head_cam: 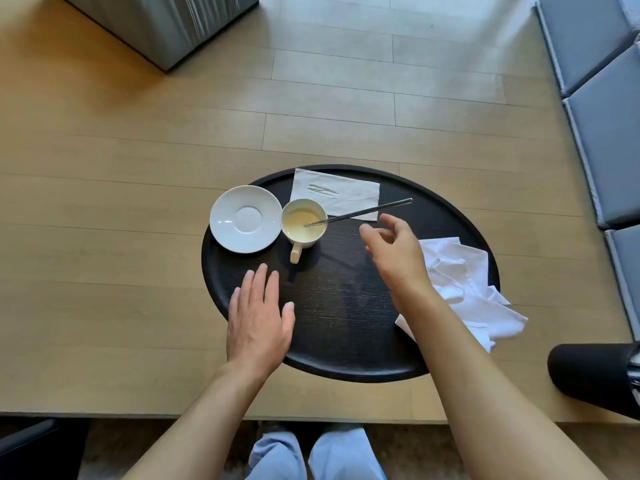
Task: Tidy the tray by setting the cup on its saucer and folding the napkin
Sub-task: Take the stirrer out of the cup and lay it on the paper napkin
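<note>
Right hand (393, 249): held half open and empty, near the spoon (360, 213), likely to lift it out.
Left hand (258, 317): laid flat and empty on the tray (346, 327), likely to steady it.
Cup (304, 221): kept beside the saucer (246, 218).

Cup (304, 221) upright on tray (346, 341), touching empty saucer (246, 218); white napkin (464, 289) crumpled over tray's right rim.

You see a black oval tray (346, 355) with faint wood grain on a pale tan, plank-patterned bench (138, 133). At ten o'clock on it sit a white saucer (246, 219) and a cream cup (304, 223) of pale yellow liquid; at four o'clock, a white napkin (464, 282).
</note>
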